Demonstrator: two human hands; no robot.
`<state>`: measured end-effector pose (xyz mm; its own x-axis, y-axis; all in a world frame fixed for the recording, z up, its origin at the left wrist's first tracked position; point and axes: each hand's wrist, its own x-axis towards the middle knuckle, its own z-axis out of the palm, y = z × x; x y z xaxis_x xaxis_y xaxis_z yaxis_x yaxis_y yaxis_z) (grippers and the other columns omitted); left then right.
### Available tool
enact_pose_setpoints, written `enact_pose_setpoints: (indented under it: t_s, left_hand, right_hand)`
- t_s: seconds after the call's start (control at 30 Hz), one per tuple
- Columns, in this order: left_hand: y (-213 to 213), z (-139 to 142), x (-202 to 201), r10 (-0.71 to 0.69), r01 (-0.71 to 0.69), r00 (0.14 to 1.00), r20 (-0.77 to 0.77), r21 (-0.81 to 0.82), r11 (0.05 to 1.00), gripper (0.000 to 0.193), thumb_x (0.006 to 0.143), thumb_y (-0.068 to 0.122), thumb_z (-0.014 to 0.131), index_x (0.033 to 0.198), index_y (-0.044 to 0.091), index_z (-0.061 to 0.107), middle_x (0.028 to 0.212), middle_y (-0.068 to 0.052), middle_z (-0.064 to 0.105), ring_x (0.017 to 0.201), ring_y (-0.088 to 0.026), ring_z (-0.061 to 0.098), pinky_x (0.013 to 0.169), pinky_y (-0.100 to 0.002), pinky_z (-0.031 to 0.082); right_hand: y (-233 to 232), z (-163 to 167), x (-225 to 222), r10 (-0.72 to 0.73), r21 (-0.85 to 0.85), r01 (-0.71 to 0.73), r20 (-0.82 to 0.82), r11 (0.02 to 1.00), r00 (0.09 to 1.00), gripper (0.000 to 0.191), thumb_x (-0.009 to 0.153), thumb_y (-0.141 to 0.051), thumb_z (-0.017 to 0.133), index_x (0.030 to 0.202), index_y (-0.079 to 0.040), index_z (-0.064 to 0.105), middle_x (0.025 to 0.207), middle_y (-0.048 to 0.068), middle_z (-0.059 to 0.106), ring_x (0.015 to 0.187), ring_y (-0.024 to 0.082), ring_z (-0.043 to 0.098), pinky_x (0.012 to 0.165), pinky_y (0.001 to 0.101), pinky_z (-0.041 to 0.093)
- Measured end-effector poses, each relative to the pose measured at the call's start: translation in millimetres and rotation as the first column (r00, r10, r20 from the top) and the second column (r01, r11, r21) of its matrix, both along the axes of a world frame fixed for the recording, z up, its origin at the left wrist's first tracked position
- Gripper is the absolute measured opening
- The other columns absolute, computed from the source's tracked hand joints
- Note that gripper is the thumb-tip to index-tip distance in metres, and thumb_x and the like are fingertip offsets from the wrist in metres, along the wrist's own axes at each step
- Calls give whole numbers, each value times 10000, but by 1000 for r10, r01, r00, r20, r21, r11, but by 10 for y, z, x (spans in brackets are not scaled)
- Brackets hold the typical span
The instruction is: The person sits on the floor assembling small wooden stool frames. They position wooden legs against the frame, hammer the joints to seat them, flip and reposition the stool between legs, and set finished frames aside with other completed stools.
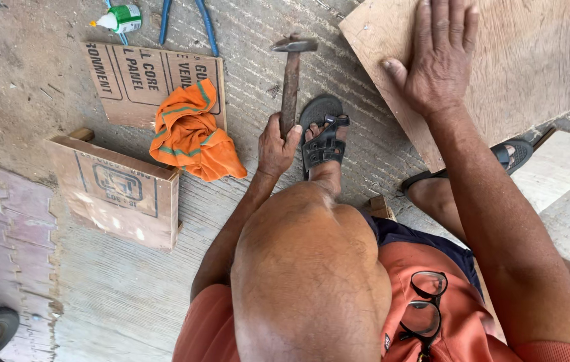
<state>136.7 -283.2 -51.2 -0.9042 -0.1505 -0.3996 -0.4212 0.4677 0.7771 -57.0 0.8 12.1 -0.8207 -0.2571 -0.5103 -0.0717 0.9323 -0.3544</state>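
Plywood sheet point(533, 60), one, lies on the concrete floor point(251, 67) under your right hand point(439, 64), fingers spread flat. Your left hand point(277, 149) has fingers wrapped round one hammer point(291, 84) beside your sandal point(324, 137). Two wooden boxes point(120, 191); one orange cloth point(191, 134).

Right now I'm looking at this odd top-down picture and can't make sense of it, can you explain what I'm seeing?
There is no machine here. The single picture comes from a camera worn on a person's head, looking down past the knee at their own hands and the concrete floor. The left hand grips the handle of a hammer, whose head rests on the floor. The right hand lies flat on a plywood sheet. On the floor lie an orange cloth on a printed board, a small plywood box, a glue bottle and blue-handled pliers. Black sandals are on the feet; eyeglasses hang from the shirt.
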Motion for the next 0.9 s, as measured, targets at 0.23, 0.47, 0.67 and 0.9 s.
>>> enact_pose_setpoints:
  t_s: [0.23,0.47,0.67,0.9]
  left_hand:
    - [100,400,-784,-191,193,981,-27,147,970,568,1030,407,617,1402,12,450,865,-104,711,803,-230,759,711,-391,614]
    - [149,343,-857,-279,352,819,-502,53,935,577,1098,507,467,1440,46,412,891,-110,681,777,-197,750,702,-375,630]
    - [188,281,-793,-352,331,922,-163,-143,933,540,1159,430,452,1433,-34,467,924,-150,719,773,-275,746,653,-425,609]
    - [222,390,-858,-358,343,914,-193,-106,933,548,1116,487,467,1398,19,433,781,-137,692,677,-271,732,621,-436,591]
  right_hand:
    - [94,-106,111,-34,-28,33,-17,999,999,1081,1042,-813,326,1721,19,208,1784,202,85,1622,364,-12,1297,582,-65]
    - [102,-66,140,-22,-66,18,-54,998,998,1044,1058,-776,374,1721,14,212,1773,239,131,1619,404,10,1294,582,-49]
    - [103,-58,107,-39,-26,38,-25,999,999,1056,1003,-784,403,1718,-34,196,1761,198,120,1612,382,4,1306,563,-46]
    - [125,-63,124,-32,-22,32,-17,999,999,1083,1021,-803,387,1739,-23,167,1788,190,80,1632,369,-12,1323,562,-53]
